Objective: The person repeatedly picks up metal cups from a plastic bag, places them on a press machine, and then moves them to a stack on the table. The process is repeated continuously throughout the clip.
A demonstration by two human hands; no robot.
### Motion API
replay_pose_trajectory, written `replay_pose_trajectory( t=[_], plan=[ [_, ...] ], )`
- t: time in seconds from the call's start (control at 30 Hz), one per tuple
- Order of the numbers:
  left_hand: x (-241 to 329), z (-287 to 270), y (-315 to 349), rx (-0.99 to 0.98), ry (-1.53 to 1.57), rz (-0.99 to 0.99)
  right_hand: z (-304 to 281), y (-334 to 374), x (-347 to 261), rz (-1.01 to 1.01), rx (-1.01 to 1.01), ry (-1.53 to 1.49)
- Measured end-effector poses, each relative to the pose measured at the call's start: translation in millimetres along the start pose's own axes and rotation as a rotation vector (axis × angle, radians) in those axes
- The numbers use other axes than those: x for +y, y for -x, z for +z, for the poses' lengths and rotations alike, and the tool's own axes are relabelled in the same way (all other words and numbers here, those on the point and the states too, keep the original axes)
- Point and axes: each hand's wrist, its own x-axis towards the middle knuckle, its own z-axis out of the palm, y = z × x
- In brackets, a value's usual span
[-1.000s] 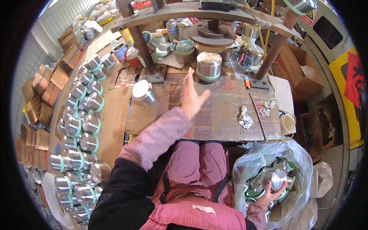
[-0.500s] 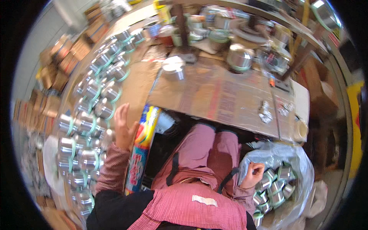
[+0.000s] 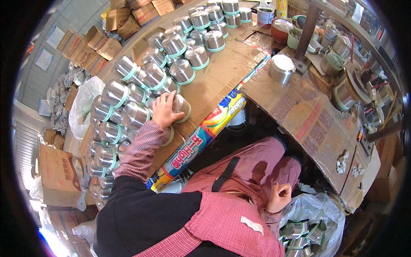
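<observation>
My left hand (image 3: pixel 164 112) has its fingers and thumb around a shiny metal cup (image 3: pixel 183 107) with a pale green rim, at the near right edge of a crowd of like cups on the cardboard-covered table. Several of these metal cups (image 3: pixel 181 72) stand or lie tilted, close together. Over my lap's right side, my right hand (image 3: pixel 280 198) is loosely closed, thumb against fingers, and nothing shows in it. Below it, more green-rimmed metal cups (image 3: pixel 295 230) lie in a clear plastic bag (image 3: pixel 333 214).
A colourful printed strip (image 3: pixel 188 154) lines the table edge beside my left arm. On the cardboard-topped bench (image 3: pixel 299 112) ahead stand a single metal cup (image 3: pixel 282 68) and a round metal fixture (image 3: pixel 349 92). Crumpled foil (image 3: pixel 342 161) lies near its right edge. Cardboard boxes (image 3: pixel 60 173) stand at the left.
My view has turned left toward the crowd of cups. My left hand, held up with spread fingers before, is now around a cup. My right hand stays near the bag, loosely closed.
</observation>
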Motion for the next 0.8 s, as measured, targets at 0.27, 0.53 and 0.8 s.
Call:
replay_pose_trajectory(
  t=[0.27, 0.53, 0.8],
  plan=[
    [87.1, 1.9, 16.3, 0.847, -0.071, 0.815, -0.3, -3.8, 3.1, 0.038, 0.021, -0.032],
    [179.3, -16.0, -15.9, 0.575, 0.355, 0.949, -4.1, -9.2, -0.2, -0.011, 0.061, 0.05],
    [304.4, -28.6, -64.3, 0.093, 0.685, 1.06, -11.2, -81.7, -45.3, -0.185, 0.065, 0.157]
  ],
)
